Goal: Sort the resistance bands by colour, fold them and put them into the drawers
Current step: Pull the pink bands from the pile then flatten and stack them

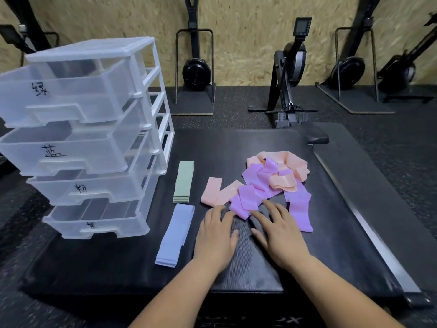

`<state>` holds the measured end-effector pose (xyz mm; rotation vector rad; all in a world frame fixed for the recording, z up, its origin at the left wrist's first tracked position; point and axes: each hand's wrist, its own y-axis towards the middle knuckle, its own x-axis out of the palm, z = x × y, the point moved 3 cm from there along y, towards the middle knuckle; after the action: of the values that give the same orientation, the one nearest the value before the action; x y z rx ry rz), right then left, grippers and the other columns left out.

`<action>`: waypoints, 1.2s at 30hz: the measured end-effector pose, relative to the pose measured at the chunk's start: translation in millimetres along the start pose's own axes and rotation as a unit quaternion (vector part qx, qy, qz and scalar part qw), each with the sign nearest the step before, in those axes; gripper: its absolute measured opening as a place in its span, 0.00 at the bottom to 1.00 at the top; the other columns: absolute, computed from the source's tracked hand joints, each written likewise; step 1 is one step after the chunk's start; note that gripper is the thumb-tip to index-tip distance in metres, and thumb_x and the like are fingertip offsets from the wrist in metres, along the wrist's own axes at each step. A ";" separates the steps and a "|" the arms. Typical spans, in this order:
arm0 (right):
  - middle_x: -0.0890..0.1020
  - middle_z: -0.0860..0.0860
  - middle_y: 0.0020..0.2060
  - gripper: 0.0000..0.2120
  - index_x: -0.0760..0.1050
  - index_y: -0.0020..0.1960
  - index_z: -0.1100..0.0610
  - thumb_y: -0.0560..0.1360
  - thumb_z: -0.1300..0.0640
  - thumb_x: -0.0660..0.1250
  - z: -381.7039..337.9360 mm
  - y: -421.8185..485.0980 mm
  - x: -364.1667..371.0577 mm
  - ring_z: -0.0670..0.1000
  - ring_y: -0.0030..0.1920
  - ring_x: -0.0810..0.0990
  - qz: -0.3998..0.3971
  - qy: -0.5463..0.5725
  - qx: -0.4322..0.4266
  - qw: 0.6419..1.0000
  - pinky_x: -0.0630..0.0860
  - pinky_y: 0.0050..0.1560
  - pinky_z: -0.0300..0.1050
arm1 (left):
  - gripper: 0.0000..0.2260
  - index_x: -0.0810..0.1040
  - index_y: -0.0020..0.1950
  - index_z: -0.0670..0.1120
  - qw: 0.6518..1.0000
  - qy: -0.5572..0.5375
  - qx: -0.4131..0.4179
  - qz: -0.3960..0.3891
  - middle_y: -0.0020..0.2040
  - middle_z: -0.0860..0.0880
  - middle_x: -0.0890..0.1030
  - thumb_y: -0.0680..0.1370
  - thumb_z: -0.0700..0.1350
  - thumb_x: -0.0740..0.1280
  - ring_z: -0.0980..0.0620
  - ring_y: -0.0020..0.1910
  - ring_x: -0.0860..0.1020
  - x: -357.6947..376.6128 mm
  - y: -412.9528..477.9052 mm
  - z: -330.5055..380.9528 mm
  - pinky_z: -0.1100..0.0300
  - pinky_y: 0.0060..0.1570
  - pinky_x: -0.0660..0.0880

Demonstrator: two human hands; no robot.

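Purple bands [247, 197] lie tangled just ahead of both hands — left hand [216, 235] and right hand [279, 233] flat, holding nothing — right slightly nearer.

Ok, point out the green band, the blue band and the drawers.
green band [184, 182]: head view, middle of the folded stack.
blue band [176, 234]: head view, middle of the folded strip.
drawers [94, 49]: head view, the unit's top panel.
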<state>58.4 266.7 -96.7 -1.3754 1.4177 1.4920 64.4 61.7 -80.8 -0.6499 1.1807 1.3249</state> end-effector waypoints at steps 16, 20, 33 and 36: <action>0.77 0.53 0.71 0.24 0.78 0.70 0.54 0.81 0.41 0.60 -5.0 -1.9 0.2 0.60 0.72 0.70 0.077 0.019 0.080 0.994 0.66 0.74 0.58 | 0.12 0.77 0.65 0.47 0.992 0.082 -0.096 0.005 0.64 0.48 0.76 0.83 0.48 0.66 0.44 0.62 0.72 19.1 52.0 -18.0 0.51 0.61 0.73; 0.74 0.52 0.70 0.13 0.81 0.57 0.52 0.80 0.45 0.63 -2.4 -2.3 0.4 0.58 0.72 0.70 0.090 0.075 0.061 0.991 0.70 0.71 0.56 | 0.13 0.76 0.57 0.46 0.988 0.118 -0.093 -0.040 0.57 0.48 0.77 0.79 0.32 0.60 0.45 0.56 0.72 -3.7 66.3 -18.4 0.53 0.46 0.68; 0.79 0.45 0.62 0.18 0.79 0.65 0.50 0.79 0.44 0.69 -20.8 -18.1 -13.8 0.55 0.59 0.77 0.112 0.105 -0.015 0.988 0.75 0.57 0.52 | 0.04 0.79 0.48 0.58 0.977 -0.173 -0.098 0.076 0.39 0.58 0.81 0.78 0.53 0.73 0.54 0.42 0.79 -30.7 1.8 -4.7 0.49 0.49 0.78; 0.79 0.42 0.60 0.24 0.75 0.69 0.45 0.77 0.36 0.69 -42.2 -29.1 -12.7 0.50 0.57 0.75 0.056 0.154 -0.027 0.986 0.75 0.56 0.48 | 0.07 0.78 0.45 0.59 0.945 -0.288 -0.146 0.046 0.38 0.59 0.84 0.75 0.53 0.76 0.57 0.40 0.82 -28.3 -16.6 3.3 0.51 0.48 0.80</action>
<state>99.0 234.5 -86.7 -1.6391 1.6789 1.4421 85.5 50.5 -58.0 -0.3706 0.5491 1.6428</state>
